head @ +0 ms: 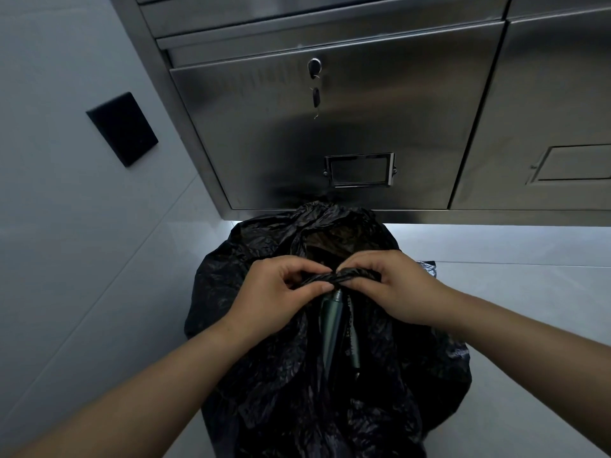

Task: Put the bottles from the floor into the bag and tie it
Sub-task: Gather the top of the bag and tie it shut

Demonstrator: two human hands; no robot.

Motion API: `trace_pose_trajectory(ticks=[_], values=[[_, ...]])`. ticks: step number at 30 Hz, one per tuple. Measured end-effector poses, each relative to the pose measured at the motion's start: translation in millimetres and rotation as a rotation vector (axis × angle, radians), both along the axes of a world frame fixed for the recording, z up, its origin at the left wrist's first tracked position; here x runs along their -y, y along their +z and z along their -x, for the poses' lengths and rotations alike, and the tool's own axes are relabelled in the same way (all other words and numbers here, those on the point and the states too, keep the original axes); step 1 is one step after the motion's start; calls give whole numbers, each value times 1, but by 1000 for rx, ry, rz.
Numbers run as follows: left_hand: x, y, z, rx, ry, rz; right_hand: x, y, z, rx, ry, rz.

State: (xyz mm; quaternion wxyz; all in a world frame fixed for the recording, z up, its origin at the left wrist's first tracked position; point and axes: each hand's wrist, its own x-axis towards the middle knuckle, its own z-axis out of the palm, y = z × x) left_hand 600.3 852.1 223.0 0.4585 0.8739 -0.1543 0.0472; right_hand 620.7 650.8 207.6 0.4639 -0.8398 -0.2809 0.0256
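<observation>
Both hands, left hand and right hand, pinch a twisted band of the black bag: thin, soft, slippery film, best held near its mouth above the bottle.

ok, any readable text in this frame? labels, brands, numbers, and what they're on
Nothing legible.
Dark green bottle inside the black bag: pale print runs along its side, too blurred to read.
Label holder on the steel cabinet: no text visible in it.
Key tag hanging from the lock: too small to tell.
</observation>
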Motion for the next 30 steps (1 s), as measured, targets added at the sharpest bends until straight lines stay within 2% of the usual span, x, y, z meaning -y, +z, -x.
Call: trace_pose_trajectory(ticks=[5, 8, 11, 17, 21, 24, 27, 30], values=[[-2, -4, -4, -4, 2, -13, -5, 0, 4, -273, 80, -234], [-2, -7, -4, -51, -29, -16, -5, -1, 4, -324, 92, -278], [-1, -9, -4, 20, -73, -96, -4, -2, 5, -359, 105, -330], [4, -6, -3, 45, -82, -98, -5, -5, 3, -379, 24, -442], [7, -8, 1, 14, -104, -116, -5, -6, 4, -355, 52, -376], [6, -7, 0, 78, -89, -125, -5, -6, 4, -259, 18, -335], [6, -4, -1, 126, -56, -93, -4, -6, 1, -176, -56, -382], [6, -1, -2, 61, -12, 7, -6, -5, 0, -156, -89, -450]])
